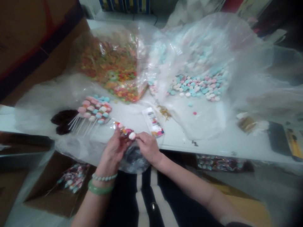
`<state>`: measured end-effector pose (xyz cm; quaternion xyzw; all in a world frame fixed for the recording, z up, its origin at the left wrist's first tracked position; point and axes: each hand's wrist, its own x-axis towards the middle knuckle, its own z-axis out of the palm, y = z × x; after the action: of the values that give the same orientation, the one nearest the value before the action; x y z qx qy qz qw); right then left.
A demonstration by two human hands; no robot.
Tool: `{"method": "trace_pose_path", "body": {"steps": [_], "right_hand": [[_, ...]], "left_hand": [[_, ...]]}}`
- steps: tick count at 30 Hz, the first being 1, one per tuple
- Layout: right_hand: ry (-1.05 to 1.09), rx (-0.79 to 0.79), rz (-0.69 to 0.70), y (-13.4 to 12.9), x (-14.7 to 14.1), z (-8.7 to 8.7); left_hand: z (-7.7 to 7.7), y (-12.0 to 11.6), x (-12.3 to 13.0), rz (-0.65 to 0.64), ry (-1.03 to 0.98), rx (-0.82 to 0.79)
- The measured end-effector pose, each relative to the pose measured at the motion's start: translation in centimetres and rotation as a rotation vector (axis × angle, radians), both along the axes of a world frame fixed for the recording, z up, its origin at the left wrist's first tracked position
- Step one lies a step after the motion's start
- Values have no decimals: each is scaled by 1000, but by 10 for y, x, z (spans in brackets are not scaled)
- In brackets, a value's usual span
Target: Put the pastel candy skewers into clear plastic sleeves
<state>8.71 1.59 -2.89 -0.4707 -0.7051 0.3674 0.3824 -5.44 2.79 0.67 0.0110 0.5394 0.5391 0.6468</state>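
Above the table's front edge, my left hand [116, 145] is closed around a small clear wrapper [127, 130] with a colourful print. A white and pink marshmallow [132, 136] shows at the wrapper's right end. The fingertips of my right hand [148, 146] pinch right beside that marshmallow, apparently on the end of its skewer; the stick itself is hidden. To the left lies a bunch of marshmallow skewers [96, 108] in pink, white and blue, their white sticks pointing toward me. A stack of flat printed wrappers [153, 122] lies just beyond my right hand.
Large clear bags hold gummy candies [113, 75] and loose marshmallows [196, 85] at the back. Gold twist ties [164, 112] lie mid-table. A dark bundle [62, 121] sits left. Below left, a cardboard box [49, 195] contains wrapped candies. A yellow cutter [294, 143] lies far right.
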Motion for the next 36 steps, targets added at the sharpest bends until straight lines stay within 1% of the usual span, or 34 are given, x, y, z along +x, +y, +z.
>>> {"method": "trace_pose_path", "body": {"steps": [2,6,8,10,13,16,17,20,21,22,23,26,27,28,29,32,34,36], "right_hand": [[80,-129,-8,1,1,2],[184,-378,31,-2,-2,6],[215,-440,28,-3,-5,7],[225,-436,-7,-5,-8,8],[266,-385,-63,-6,-11,7],[363,-419,-100,-4,-9,4],[384,-443,-124,-3,-8,2],[437,-509,-181,2,-4,1],[469,-542,-172,4,-3,1],[513,-590,-145,4,-2,1],[562,-655,-110,5,-1,1],[662,-867,16,2,1,1],[657,-896,54,1,1,0],[625,-879,78,0,3,0],[564,-816,82,-2,4,0],[294,-510,16,-4,7,0],[128,-357,-12,-4,7,0],[35,-282,-3,-4,5,0]], "left_hand": [[-3,0,-3,1,-36,15],[-4,4,-7,120,-20,74],[-4,5,-3,157,35,111],[-4,4,6,140,99,147],[-8,-3,21,84,153,177],[-15,-13,30,21,154,178],[-17,-16,30,-37,137,164],[-21,-22,24,-296,15,85],[-21,-22,20,-339,-21,76],[-19,-20,15,-334,-45,82],[-17,-17,10,-286,-59,95],[-7,-4,-3,-56,-92,121],[-4,0,-6,4,-104,110],[-3,5,-8,55,-110,98],[-2,8,-10,103,-107,94],[-4,12,-6,207,-88,103],[-8,11,1,224,-71,132],[-12,7,9,208,-26,168]]}}
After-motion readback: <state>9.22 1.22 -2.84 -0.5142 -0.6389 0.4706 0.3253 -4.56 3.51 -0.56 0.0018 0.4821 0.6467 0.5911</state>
